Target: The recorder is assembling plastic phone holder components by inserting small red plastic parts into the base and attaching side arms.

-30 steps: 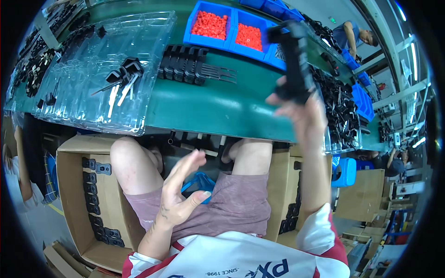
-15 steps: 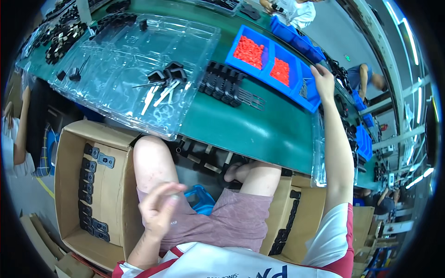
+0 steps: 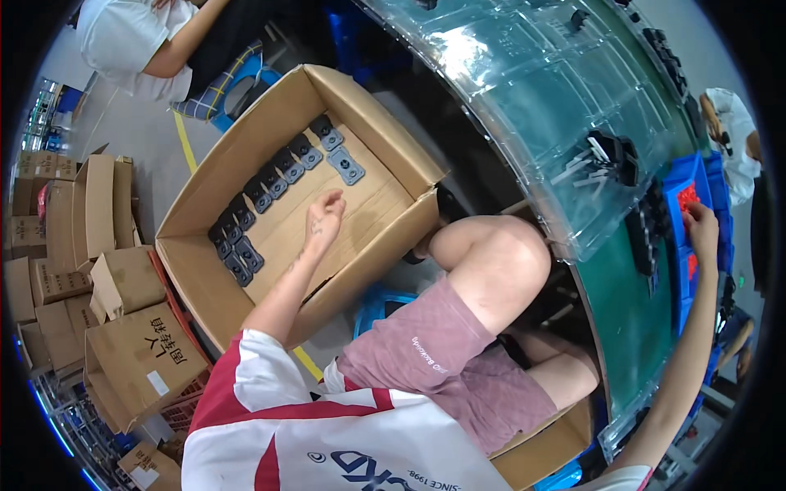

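My left hand (image 3: 326,221) hangs over the open cardboard box (image 3: 372,225) on the left, its fingers curled together; anything in them is hidden. Inside that box, black and grey rectangular parts (image 3: 278,182) with round centres stand in a row, and a grey one (image 3: 346,166) lies beside the row. Stretched out to the far right, my right hand (image 3: 702,233) is at a blue bin (image 3: 679,173) of small red parts (image 3: 687,196). Its bent fingertips reach the red parts, and what they hold is too small to make out.
A clear plastic tray (image 3: 524,106) on the green table (image 3: 610,319) carries black parts with pale rods (image 3: 602,159). Black parts (image 3: 647,229) lie between tray and bins. Closed cartons (image 3: 139,360) stack at left. Another person's arm (image 3: 184,41) shows at the upper left.
The view has turned left toward the cardboard box. My left hand has moved from above my lap to over the box. My right hand has shifted from the bins' near end to the red parts.
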`<action>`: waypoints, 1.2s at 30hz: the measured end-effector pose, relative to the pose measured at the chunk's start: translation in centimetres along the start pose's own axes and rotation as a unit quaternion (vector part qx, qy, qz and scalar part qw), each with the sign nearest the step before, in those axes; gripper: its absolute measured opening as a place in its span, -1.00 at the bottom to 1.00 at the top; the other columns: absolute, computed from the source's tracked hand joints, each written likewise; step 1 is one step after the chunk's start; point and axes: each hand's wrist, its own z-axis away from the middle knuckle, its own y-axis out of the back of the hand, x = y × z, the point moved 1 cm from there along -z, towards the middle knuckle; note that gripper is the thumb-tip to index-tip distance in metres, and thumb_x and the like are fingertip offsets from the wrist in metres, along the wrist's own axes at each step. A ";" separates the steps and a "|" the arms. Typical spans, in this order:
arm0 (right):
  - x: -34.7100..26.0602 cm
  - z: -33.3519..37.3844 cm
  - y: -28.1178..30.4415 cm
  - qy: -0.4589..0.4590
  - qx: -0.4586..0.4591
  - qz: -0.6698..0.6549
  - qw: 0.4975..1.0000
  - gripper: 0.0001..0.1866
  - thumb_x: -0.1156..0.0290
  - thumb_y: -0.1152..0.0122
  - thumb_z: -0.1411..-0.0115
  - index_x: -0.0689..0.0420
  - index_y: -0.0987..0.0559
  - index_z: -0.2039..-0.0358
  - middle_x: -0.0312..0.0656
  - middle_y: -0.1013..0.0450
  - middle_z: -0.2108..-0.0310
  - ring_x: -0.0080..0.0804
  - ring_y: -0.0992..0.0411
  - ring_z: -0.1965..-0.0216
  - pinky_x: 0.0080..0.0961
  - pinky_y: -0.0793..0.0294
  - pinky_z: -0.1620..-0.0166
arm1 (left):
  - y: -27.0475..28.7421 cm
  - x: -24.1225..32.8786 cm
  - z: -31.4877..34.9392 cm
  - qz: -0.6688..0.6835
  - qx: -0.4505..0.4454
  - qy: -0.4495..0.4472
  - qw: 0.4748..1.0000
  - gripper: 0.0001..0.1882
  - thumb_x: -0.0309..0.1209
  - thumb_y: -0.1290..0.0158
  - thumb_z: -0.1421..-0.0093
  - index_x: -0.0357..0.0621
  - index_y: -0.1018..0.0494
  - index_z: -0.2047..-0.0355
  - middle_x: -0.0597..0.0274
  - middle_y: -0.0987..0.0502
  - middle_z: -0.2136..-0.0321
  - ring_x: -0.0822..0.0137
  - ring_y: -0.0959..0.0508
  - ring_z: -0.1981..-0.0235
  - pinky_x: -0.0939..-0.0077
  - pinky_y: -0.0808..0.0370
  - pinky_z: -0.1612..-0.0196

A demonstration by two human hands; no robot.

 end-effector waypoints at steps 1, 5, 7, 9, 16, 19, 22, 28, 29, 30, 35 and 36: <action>-0.4 0.0 -0.2 -0.002 -0.006 0.002 1.000 -0.71 0.46 -0.18 -0.07 0.27 -0.56 0.17 -0.09 -0.54 0.24 -0.28 -0.51 0.26 -0.51 -0.45 0.16 | 0.2 -1.6 -1.8 -0.061 0.009 -0.029 0.998 -0.68 -0.44 0.01 -0.09 -0.32 -0.47 0.14 0.02 -0.55 0.24 0.19 -0.52 0.24 0.45 -0.44 0.14; -2.6 2.0 0.2 0.076 0.205 -0.002 0.976 -0.73 0.45 -0.13 -0.17 0.26 -0.55 0.13 -0.11 -0.53 0.26 -0.35 -0.49 0.25 -0.54 -0.43 0.12 | 1.0 -3.5 -8.5 -0.237 -0.007 -0.115 0.965 -0.62 -0.42 0.02 -0.03 -0.26 -0.46 0.11 -0.08 -0.51 0.16 -0.02 -0.51 0.18 0.30 -0.45 0.12; -3.6 4.1 0.9 0.055 0.203 -0.048 0.977 -0.73 0.43 -0.11 -0.18 0.26 -0.54 0.12 -0.12 -0.53 0.27 -0.37 -0.49 0.25 -0.54 -0.43 0.12 | 0.4 -5.8 -11.7 -0.336 0.026 -0.159 0.928 -0.61 -0.48 0.04 -0.01 -0.19 -0.45 0.09 -0.04 -0.44 0.07 -0.06 -0.49 0.16 0.26 -0.45 0.12; -4.4 6.0 1.0 0.020 0.213 -0.171 0.962 -0.72 0.41 -0.09 -0.22 0.25 -0.53 0.10 -0.13 -0.52 0.29 -0.42 -0.47 0.26 -0.55 -0.43 0.12 | -0.6 -6.3 -13.8 -0.356 -0.005 -0.188 0.916 -0.61 -0.51 0.05 -0.01 -0.17 -0.45 0.09 0.00 -0.40 0.04 -0.07 -0.47 0.16 0.24 -0.44 0.12; -3.8 13.7 1.0 -0.055 0.084 -0.506 0.857 -0.68 0.40 -0.03 -0.28 0.31 -0.44 0.02 -0.18 -0.43 0.34 -0.50 -0.41 0.34 -0.62 -0.42 0.12 | -4.7 -9.5 -15.5 -0.465 -0.103 -0.174 0.862 -0.60 -0.56 0.08 -0.01 -0.16 -0.44 0.09 0.08 -0.36 0.03 -0.07 -0.45 0.18 0.23 -0.42 0.09; -5.3 16.7 0.0 -0.100 0.050 -0.550 0.828 -0.68 0.41 -0.02 -0.29 0.30 -0.42 -0.01 -0.20 -0.41 0.35 -0.51 -0.40 0.36 -0.62 -0.42 0.13 | -4.5 -10.0 -14.1 -0.432 -0.098 -0.193 0.875 -0.68 -0.54 0.08 -0.06 -0.15 -0.45 0.14 0.09 -0.41 0.12 -0.03 -0.47 0.23 0.26 -0.42 0.09; -7.4 19.2 -0.8 -0.114 0.040 -0.580 0.806 -0.68 0.41 0.00 -0.30 0.29 -0.41 -0.01 -0.21 -0.40 0.37 -0.52 -0.39 0.38 -0.63 -0.42 0.17 | -3.5 -8.2 -12.1 -0.358 -0.081 -0.161 0.916 -0.73 -0.51 0.08 -0.10 -0.17 -0.45 0.17 0.08 -0.44 0.18 0.01 -0.48 0.26 0.30 -0.42 0.10; -10.0 23.2 -1.7 -0.077 0.000 -0.668 0.740 -0.73 0.40 0.01 -0.30 0.26 -0.43 0.04 -0.24 -0.35 0.44 -0.58 -0.33 0.44 -0.67 -0.35 0.36 | -1.9 -0.1 -4.6 0.083 -0.048 -0.042 0.994 -0.76 -0.40 0.12 -0.22 -0.25 -0.43 0.18 0.04 -0.51 0.31 0.15 -0.52 0.31 0.45 -0.43 0.15; -10.3 23.7 -1.8 -0.055 -0.027 -0.691 0.720 -0.74 0.40 0.01 -0.30 0.25 -0.43 0.05 -0.25 -0.34 0.45 -0.60 -0.31 0.45 -0.68 -0.33 0.40 | -1.6 1.1 -3.2 0.200 -0.049 -0.038 0.978 -0.74 -0.37 0.13 -0.24 -0.28 -0.42 0.18 0.02 -0.52 0.33 0.18 -0.53 0.32 0.47 -0.43 0.16; -10.5 24.1 -1.9 -0.031 -0.056 -0.716 0.695 -0.75 0.39 0.01 -0.30 0.24 -0.44 0.06 -0.25 -0.33 0.46 -0.61 -0.30 0.46 -0.69 -0.30 0.44 | -1.1 2.7 -1.5 0.312 -0.047 -0.036 0.948 -0.72 -0.35 0.14 -0.26 -0.30 -0.41 0.17 0.00 -0.53 0.35 0.20 -0.54 0.33 0.50 -0.43 0.17; -12.2 27.9 -4.2 -0.137 -0.016 -0.786 0.603 -0.75 0.35 -0.05 -0.28 0.21 -0.45 0.10 -0.26 -0.29 0.53 -0.65 -0.23 0.53 -0.74 -0.18 0.53 | -3.1 9.8 8.4 0.558 -0.259 0.026 0.788 -0.52 -0.21 0.22 -0.25 -0.36 -0.24 -0.02 -0.23 -0.44 0.15 0.00 -0.55 0.36 0.24 -0.52 0.27; -12.5 28.9 -4.8 -0.146 0.004 -0.758 0.636 -0.72 0.32 -0.11 -0.24 0.22 -0.46 0.11 -0.23 -0.31 0.54 -0.63 -0.22 0.57 -0.76 -0.17 0.56 | -4.3 11.0 10.0 0.547 -0.286 0.033 0.786 -0.50 -0.20 0.23 -0.25 -0.36 -0.20 -0.06 -0.24 -0.42 0.14 -0.01 -0.55 0.35 0.20 -0.52 0.28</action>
